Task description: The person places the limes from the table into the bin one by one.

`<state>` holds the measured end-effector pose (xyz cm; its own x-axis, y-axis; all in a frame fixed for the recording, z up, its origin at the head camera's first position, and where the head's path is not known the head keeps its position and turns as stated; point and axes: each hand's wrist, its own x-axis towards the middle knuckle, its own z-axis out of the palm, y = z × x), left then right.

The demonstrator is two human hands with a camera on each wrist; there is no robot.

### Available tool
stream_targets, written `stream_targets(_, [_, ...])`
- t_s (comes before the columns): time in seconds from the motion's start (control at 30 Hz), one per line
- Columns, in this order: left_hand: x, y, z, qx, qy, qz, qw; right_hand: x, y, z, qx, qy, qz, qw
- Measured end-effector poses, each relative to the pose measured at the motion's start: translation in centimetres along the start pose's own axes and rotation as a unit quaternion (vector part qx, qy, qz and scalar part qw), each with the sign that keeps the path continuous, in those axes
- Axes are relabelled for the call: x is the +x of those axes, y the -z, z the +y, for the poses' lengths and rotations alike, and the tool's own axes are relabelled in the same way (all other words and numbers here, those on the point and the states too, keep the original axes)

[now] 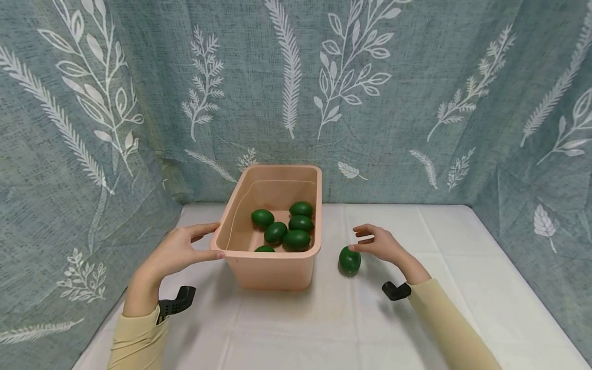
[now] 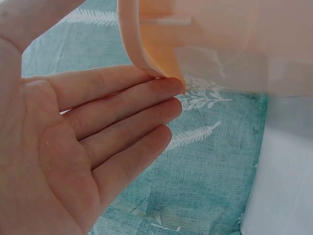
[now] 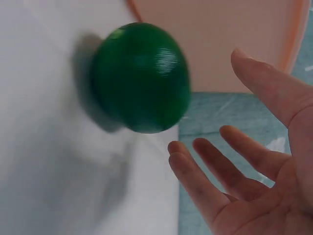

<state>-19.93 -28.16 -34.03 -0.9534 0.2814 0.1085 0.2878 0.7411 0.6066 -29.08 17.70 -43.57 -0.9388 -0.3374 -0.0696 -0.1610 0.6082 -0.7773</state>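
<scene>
A peach-coloured plastic bin point(image 1: 273, 270) stands on the white table, with several glossy dark green lime-like fruits point(image 1: 276, 233) inside. My left hand point(image 1: 178, 252) is at the bin's left front corner, thumb along the front rim and fingers at the side. Its fingers point(image 2: 127, 110) stretch out nearly straight against the rim point(image 2: 129, 39) in the left wrist view. Right of the bin, one more green fruit point(image 1: 349, 260) is by itself. Over it, my right hand point(image 1: 379, 244) has loosely spread fingers; the right wrist view shows a gap between fingertips point(image 3: 181, 164) and fruit point(image 3: 142, 78).
The white tablecloth point(image 1: 287, 329) covers the table. A blue-green curtain point(image 1: 384, 169) with white leaf prints hangs behind and along both sides, close behind the bin. Each wrist carries a black camera mount point(image 1: 178, 300).
</scene>
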Motion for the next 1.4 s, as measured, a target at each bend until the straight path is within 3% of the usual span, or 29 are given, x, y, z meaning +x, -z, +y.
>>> stream_targets(0.3, [0.0,-0.2,-0.2,-0.004,-0.003,-0.001,1.0,-0.6,-1.6,1.6,0.002,-0.007,-0.016,1.0])
stream_targets(0.63, [-0.1,-0.1,-0.2,-0.002,-0.001,0.002,1.0,-0.6,-2.6,2.0,0.017,-0.019,-0.013,1.0])
stream_targets(0.93, [0.0,0.0,-0.2,-0.003,-0.001,-0.003,1.0,-0.6,-3.3,2.0,0.079,-0.041,0.0,0.996])
stream_targets(1.13, [0.0,0.0,-0.2,-0.003,-0.002,-0.002,1.0,-0.6,-2.9,1.5,0.091,-0.039,-0.002,0.995])
stream_targets(1.4, [0.1,0.0,-0.2,-0.002,-0.007,-0.002,1.0,-0.7,-1.0,0.0,0.079,-0.013,0.0,0.997])
